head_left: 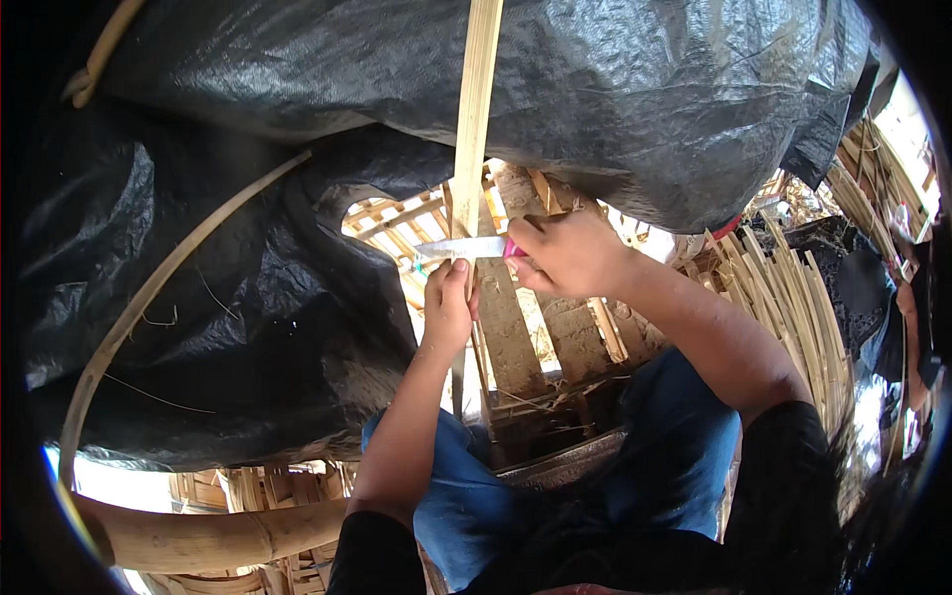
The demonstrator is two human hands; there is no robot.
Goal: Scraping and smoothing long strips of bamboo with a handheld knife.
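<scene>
A long, pale bamboo strip [476, 89] runs upright through the middle of the view, past both hands. My left hand [450, 302] is closed around it, with the thumb lying along its front. Just above that thumb, a knife [461, 248] with a silver blade lies crosswise over the strip. My right hand [570, 253] grips its pink handle [513, 247], fingers wrapped round it. The blade tip reaches left past the strip, by a small green bit. Below my left hand the strip's lower part is partly hidden.
Black plastic sheeting [228, 297] covers the left and the far side. A thin curved bamboo piece [149, 288] lies against it. Wooden slats [506, 327] stretch below my hands. Many split bamboo strips [783, 297] lie at right; a thick bamboo pole [198, 538] crosses the lower left. Another person's arm [912, 342] shows far right.
</scene>
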